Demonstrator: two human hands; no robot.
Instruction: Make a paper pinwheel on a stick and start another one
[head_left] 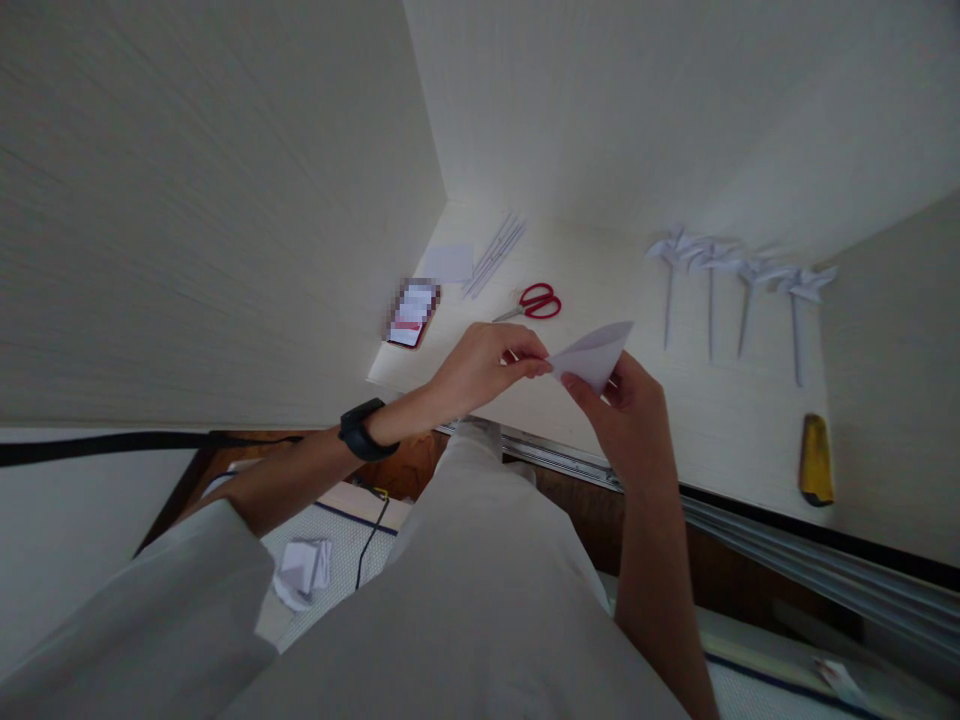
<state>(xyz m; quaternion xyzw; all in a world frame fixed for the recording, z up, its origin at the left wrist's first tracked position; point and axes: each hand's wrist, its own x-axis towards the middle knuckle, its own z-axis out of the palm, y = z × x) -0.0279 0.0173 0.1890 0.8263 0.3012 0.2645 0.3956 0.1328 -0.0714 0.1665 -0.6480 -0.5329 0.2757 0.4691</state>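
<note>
A white sheet of paper (600,350), bent over into a pointed, cone-like shape, is held between both hands above the front of the white surface. My left hand (501,362), with a dark band on its wrist, pinches the narrow left corner between thumb and fingertips. My right hand (626,405) grips the paper's lower right side, thumb in front and fingers partly hidden behind. Just beyond my left hand lie scissors (538,301) with red handles. Several thin white paper sticks (495,255) lie behind them.
A phone (412,313) and a flat white paper piece (450,263) lie at the left wall. Several paper pinwheels (750,272) on sticks are lined up at the back right. A yellow and black tool (815,460) lies at right. Crumpled paper (304,570) is below left.
</note>
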